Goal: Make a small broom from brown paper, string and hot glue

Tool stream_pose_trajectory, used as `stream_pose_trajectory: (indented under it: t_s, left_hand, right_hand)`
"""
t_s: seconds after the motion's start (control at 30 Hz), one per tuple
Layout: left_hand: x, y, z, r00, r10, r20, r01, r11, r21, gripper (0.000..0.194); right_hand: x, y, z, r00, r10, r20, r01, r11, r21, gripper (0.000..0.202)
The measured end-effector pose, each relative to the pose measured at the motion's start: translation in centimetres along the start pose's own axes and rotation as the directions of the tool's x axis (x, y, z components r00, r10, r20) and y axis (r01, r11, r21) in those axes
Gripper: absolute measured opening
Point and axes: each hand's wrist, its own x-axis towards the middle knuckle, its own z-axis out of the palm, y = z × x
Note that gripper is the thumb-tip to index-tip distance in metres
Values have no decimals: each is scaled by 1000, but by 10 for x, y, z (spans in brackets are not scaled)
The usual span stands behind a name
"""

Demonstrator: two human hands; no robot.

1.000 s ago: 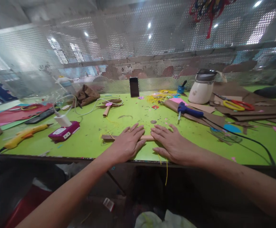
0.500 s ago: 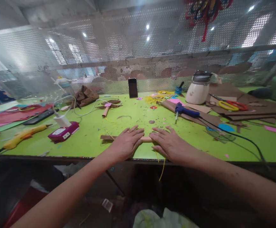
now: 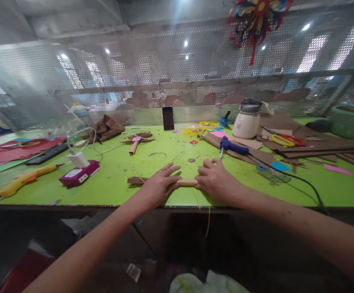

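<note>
A thin light-brown paper tube (image 3: 187, 182) lies crosswise near the table's front edge, its bare middle showing between my hands. My left hand (image 3: 161, 184) grips its left part between thumb and fingers, the upper fingers reaching forward. Curled fingers of my right hand (image 3: 215, 179) close round the right end, which they hide. A darker brown paper strip (image 3: 136, 180) sticks out to the left of my left hand. Yellow string (image 3: 208, 219) hangs over the table edge below my right hand.
To the left are a yellow glue gun (image 3: 27, 179) and a purple power adapter (image 3: 79, 173). A blue glue gun (image 3: 233, 145) with a trailing cord, scissors (image 3: 287, 140) and a white jug (image 3: 246, 120) are on the right. A phone (image 3: 167, 118) stands at the back.
My fingers, flatter on the tube before, have curled round it, the right hand's most. The view has tilted up slightly and shifted.
</note>
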Motion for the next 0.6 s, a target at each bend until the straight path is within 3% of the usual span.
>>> stream_pose_trajectory:
  t_s: [0.23, 0.37, 0.6]
  left_hand:
    - [-1, 0, -2, 999, -44, -13, 43, 999, -10, 29]
    - [-2, 0, -13, 999, -28, -43, 31, 997, 72, 23]
    - [-5, 0, -30, 991, 18, 136, -56, 956, 287, 23]
  right_hand:
    - [-1, -1, 0, 1000, 2, 13, -2, 1000, 9, 27]
    - [0, -2, -3, 1000, -7, 31, 6, 1000, 18, 27]
    - [0, -1, -3, 999, -12, 42, 12, 1000, 0, 28]
